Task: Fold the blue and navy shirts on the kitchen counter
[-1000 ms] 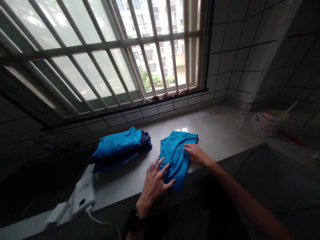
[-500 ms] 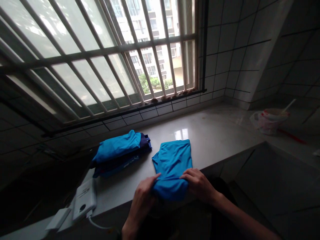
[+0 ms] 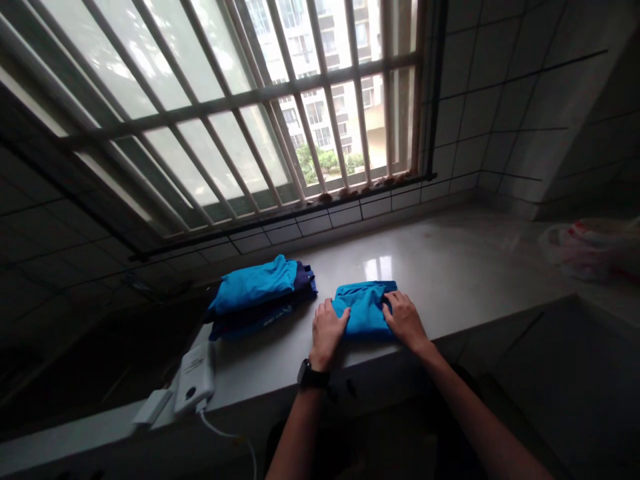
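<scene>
The blue cloth (image 3: 365, 308) is folded shorter than before. The left hand (image 3: 327, 330) and right hand (image 3: 404, 320) press it with flat, unclenched fingers. A folded pile (image 3: 260, 293) and a charger (image 3: 194, 380) lie to the left.

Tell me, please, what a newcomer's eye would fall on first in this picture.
The bright blue folded garment near the front edge of the counter stands out, with the left hand and the right hand pressed on its two sides. A stack of blue folded clothes lies to its left, and a large barred window behind fills the upper picture with daylight.
</scene>
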### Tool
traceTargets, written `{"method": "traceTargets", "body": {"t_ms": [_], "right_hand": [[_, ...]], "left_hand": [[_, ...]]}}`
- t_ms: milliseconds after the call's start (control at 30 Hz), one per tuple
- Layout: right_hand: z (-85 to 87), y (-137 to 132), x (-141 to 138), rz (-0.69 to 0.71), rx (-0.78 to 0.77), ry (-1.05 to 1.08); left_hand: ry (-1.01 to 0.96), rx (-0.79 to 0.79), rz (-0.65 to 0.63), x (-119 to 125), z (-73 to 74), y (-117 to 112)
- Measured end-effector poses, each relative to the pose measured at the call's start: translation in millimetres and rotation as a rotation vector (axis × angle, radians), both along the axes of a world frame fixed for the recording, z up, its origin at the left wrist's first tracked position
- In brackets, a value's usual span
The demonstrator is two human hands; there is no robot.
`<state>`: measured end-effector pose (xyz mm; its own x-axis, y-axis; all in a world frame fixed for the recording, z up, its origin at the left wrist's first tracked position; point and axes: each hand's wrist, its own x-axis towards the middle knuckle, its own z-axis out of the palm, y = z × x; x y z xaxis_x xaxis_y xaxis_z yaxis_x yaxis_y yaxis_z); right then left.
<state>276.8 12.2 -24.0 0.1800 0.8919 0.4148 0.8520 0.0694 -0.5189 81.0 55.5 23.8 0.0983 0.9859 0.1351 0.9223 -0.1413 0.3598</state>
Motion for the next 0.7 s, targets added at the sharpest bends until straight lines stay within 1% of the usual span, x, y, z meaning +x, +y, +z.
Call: {"method": "traceTargets", "body": {"t_ms": [67,133,200,267,333,400,433,467,500,533,567,633,667,700], "right_hand": [[-5.4,0.3,2.1,0.009,0.043,0.031],[-7.7,2.1,4.7,0.017,0.064,0.090],[-8.9,4.4,7.1,0.019,0.060,0.167],[-9.9,6.0,8.8,0.015,0.046,0.236],[-11.0,6.6,9.6,0.013,0.039,0.279],[-12.1,6.5,9.8,0.019,0.041,0.300],[-12.6,6.3,9.7,0.023,0.042,0.307],[-13.0,6.0,9.5,0.027,0.041,0.314],[-13.3,5.7,9.3,0.031,0.040,0.321],[-13.6,5.3,9.2,0.035,0.041,0.328],[-13.7,5.0,9.1,0.039,0.045,0.333],[-13.6,4.4,8.9,0.048,0.055,0.342],[-13.3,4.2,8.8,0.051,0.059,0.347],[-12.9,4.0,8.6,0.052,0.061,0.352]], "left_hand": [[-0.047,-0.044,0.081,0.0,0.7,-7.5],[-0.094,-0.116,0.109,2.4,2.7,-14.3],[-0.158,-0.156,0.057,5.1,3.0,-18.9],[-0.243,-0.142,-0.029,5.2,2.0,-19.8],[-0.347,-0.117,-0.112,1.6,3.2,-16.0],[-0.480,-0.100,-0.173,-4.3,11.2,-6.9],[-0.549,-0.091,-0.202,-7.7,19.1,-0.4],[-0.616,-0.077,-0.231,-11.4,30.1,7.3],[-0.680,-0.054,-0.259,-15.6,44.3,16.0],[-0.740,-0.026,-0.287,-20.9,61.7,25.7],[-0.797,0.017,-0.297,-27.8,81.6,36.1],[-0.894,0.144,-0.271,-48.3,125.8,57.7],[-0.922,0.227,-0.242,-62.4,147.8,67.8],[-0.948,0.304,-0.181,-78.9,167.9,76.6]]}}
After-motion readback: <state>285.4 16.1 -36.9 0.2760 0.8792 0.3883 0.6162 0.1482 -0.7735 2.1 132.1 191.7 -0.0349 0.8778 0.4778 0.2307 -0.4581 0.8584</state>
